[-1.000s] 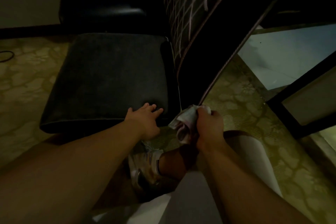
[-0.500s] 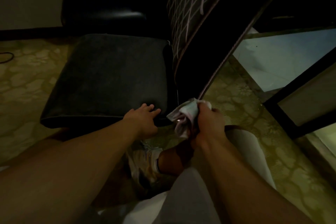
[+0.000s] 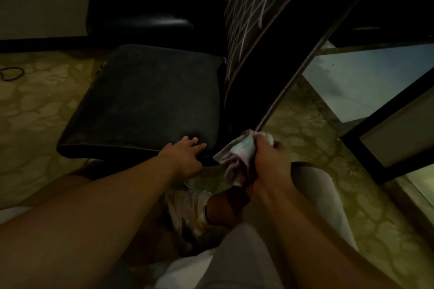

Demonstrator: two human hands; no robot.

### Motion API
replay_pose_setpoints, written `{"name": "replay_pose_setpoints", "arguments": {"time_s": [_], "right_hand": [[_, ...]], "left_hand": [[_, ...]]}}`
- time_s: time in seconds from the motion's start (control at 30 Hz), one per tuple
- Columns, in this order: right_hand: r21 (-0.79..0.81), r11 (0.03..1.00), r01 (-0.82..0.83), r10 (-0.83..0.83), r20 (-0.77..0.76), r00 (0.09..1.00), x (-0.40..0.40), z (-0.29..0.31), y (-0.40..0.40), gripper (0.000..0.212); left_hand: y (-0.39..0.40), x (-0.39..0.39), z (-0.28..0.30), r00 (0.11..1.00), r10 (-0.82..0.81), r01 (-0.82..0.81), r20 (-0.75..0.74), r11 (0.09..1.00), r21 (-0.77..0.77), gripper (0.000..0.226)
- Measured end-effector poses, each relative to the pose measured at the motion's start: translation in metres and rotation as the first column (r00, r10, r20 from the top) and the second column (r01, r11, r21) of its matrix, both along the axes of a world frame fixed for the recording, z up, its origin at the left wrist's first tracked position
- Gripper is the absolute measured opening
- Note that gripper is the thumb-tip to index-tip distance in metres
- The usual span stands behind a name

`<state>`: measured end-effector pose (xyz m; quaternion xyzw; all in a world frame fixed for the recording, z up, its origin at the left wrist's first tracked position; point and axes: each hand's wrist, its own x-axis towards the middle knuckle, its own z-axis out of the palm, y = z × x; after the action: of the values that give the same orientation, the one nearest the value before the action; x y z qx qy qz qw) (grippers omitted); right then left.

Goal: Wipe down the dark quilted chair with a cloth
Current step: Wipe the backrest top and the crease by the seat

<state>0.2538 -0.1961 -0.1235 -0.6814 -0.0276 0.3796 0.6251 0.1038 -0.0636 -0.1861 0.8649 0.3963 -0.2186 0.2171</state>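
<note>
The dark chair fills the middle of the head view: a dark seat cushion (image 3: 145, 103) on the left, and a quilted back (image 3: 253, 7) with pale diamond stitching rising at upper right. My left hand (image 3: 185, 155) rests on the cushion's near right corner with its fingers straight. To its right, my right hand (image 3: 270, 159) grips a crumpled pale cloth (image 3: 237, 155) and holds it against the lower end of the chair back's piped edge.
Patterned yellowish floor (image 3: 35, 105) surrounds the chair. A black cable (image 3: 11, 74) lies at far left. A dark-framed glass panel (image 3: 375, 129) stands to the right. Another dark seat (image 3: 141, 23) sits behind. My shoe (image 3: 190, 209) and pale-clad knees are below my hands.
My right hand with the cloth has shifted slightly along the bottom of the chair back's edge. My left hand stays on the cushion corner.
</note>
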Motion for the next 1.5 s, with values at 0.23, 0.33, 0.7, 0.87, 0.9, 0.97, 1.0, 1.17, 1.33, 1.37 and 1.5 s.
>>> {"name": "replay_pose_setpoints", "arguments": {"time_s": [0.23, 0.33, 0.7, 0.87, 0.9, 0.97, 1.0, 1.17, 1.33, 1.37, 1.5], "right_hand": [[-0.149, 0.988, -0.045, 0.033, -0.080, 0.996, -0.009, -0.013, 0.000, 0.014], [-0.134, 0.988, -0.076, 0.079, 0.013, 0.997, -0.007, -0.003, -0.002, 0.012], [-0.096, 0.995, -0.016, 0.000, -0.169, 0.986, -0.007, -0.008, 0.003, 0.029], [-0.080, 0.996, -0.047, 0.041, -0.081, 0.996, -0.007, 0.008, -0.002, 0.023], [-0.063, 0.996, -0.062, 0.058, -0.052, 0.997, -0.004, 0.014, -0.006, 0.022], [-0.025, 0.997, -0.066, 0.066, -0.008, 0.998, 0.000, 0.024, -0.009, 0.026], [-0.025, 0.997, -0.069, 0.069, 0.000, 0.998, -0.001, 0.021, -0.008, 0.027], [-0.172, 0.980, -0.100, 0.080, -0.121, 0.989, -0.006, 0.015, -0.004, 0.029], [-0.103, 0.989, -0.107, 0.102, -0.052, 0.993, -0.003, 0.020, -0.005, 0.023], [-0.066, 0.994, -0.088, 0.086, -0.027, 0.996, -0.002, 0.022, -0.005, 0.023], [-0.069, 0.997, -0.043, 0.038, -0.071, 0.997, -0.006, 0.021, -0.002, 0.021]], "left_hand": [[0.002, -0.008, -0.005, 0.998, -0.005, 0.008, 0.056, 0.999, -0.042, 0.062], [0.005, -0.011, -0.007, 0.998, -0.028, 0.031, 0.058, 0.999, -0.044, 0.059], [0.000, -0.012, -0.001, 0.993, 0.037, -0.029, 0.117, 0.997, -0.066, 0.066], [0.001, -0.014, -0.002, 0.993, 0.039, -0.030, 0.113, 0.996, -0.079, 0.069], [0.002, -0.014, -0.002, 0.993, 0.042, -0.033, 0.112, 0.996, -0.085, 0.069], [0.002, -0.014, -0.002, 0.994, 0.039, -0.029, 0.105, 0.995, -0.092, 0.071], [0.002, -0.014, -0.003, 0.994, 0.032, -0.023, 0.103, 0.996, -0.089, 0.073], [0.002, -0.016, -0.011, 0.996, 0.017, -0.014, 0.089, 0.999, -0.032, 0.085], [0.002, -0.015, -0.010, 0.998, 0.001, 0.001, 0.064, 1.000, -0.023, 0.086], [0.002, -0.015, -0.010, 0.998, 0.005, -0.003, 0.066, 1.000, -0.023, 0.084], [0.000, -0.015, -0.006, 0.998, -0.010, 0.012, 0.054, 0.999, -0.033, 0.069]]}}
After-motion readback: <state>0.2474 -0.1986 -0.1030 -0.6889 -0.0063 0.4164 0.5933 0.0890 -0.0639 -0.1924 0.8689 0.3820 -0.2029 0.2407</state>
